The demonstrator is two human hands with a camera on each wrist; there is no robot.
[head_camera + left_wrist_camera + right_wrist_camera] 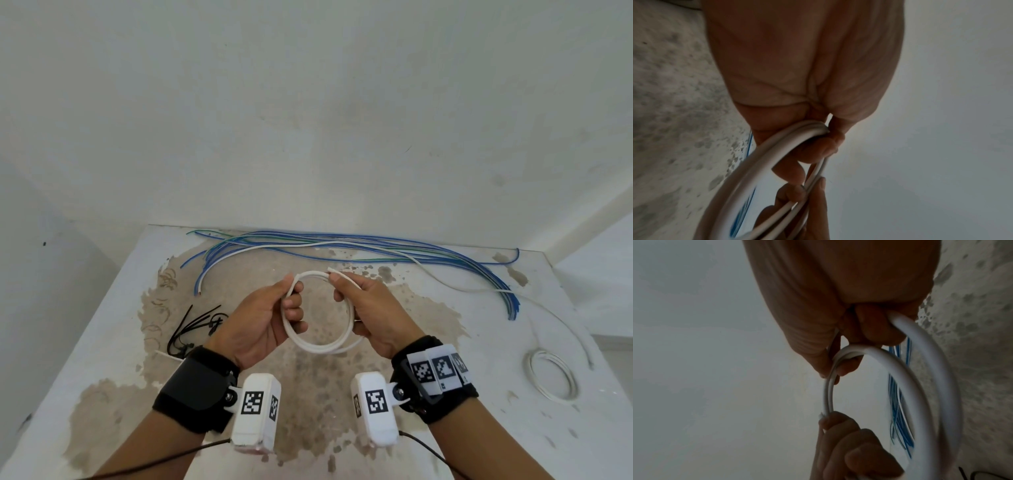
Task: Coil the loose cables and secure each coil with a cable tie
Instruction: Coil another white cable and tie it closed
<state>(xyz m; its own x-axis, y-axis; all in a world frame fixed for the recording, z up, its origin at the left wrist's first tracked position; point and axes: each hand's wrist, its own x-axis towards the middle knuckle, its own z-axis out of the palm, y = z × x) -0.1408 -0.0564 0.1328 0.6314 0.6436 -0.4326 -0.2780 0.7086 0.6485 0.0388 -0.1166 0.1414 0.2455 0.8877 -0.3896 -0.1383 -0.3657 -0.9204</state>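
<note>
Both hands hold one white cable coil [320, 310] up off the counter [445, 428]. Left hand [263, 320] grips the coil's left arc, fingers curled thru the loop, thumb on the outside. The left wrist view shows the strands bunched under the curled fingers [818, 149]. Right hand [371, 315] grips the right arc, w/ thumb and forefinger pinching the cable's free end [331, 270] at the top of the coil; the right wrist view shows the same, strands clamped in the curled fingers [875, 327].

Rel. to the grips: loose blue cables [359, 245] lie beyond them along the counter's far edge, a loose white cable [445, 279] running among them and off to the right. A second white coil [551, 377] lies flat on the counter, well right of the right-hand grip. Black cable ties [193, 325] lie in a small heap just left of the left-hand grip, by the wrist strap. Counter surface is white w/ worn brown patches under the hands.
</note>
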